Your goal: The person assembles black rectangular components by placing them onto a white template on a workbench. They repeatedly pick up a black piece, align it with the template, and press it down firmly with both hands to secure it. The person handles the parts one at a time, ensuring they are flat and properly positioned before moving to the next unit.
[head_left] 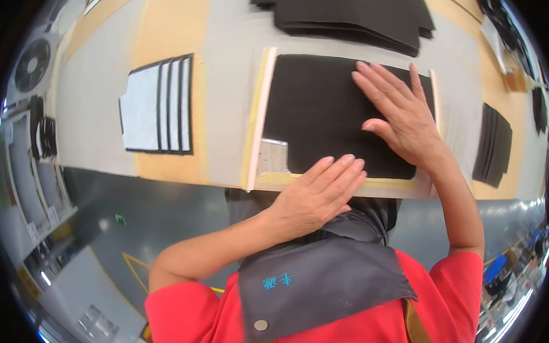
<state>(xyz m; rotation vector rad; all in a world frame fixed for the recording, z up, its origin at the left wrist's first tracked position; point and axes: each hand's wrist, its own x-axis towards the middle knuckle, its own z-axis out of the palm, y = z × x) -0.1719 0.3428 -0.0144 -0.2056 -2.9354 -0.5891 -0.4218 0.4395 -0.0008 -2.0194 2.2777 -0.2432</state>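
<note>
A black flat sheet (325, 113) lies on the table in front of me, between a pale strip (263, 110) on its left and another pale strip (435, 95) on its right. Its lower left corner has a cut-out notch. My right hand (403, 118) rests flat on the sheet's right part, fingers stretched and thumb apart. Over the sheet's near edge reach the fingertips of my left hand (313, 197), its fingers straight and side by side. Neither hand grips anything; whether the left fingertips touch the sheet I cannot tell.
Beyond the sheet lies a stack of black cut pieces (352, 17). To the left are overlapping white panels with black edges (159, 107); to the right, overlapping dark pieces (493, 146). The table's near edge (159, 175) runs just in front of my body.
</note>
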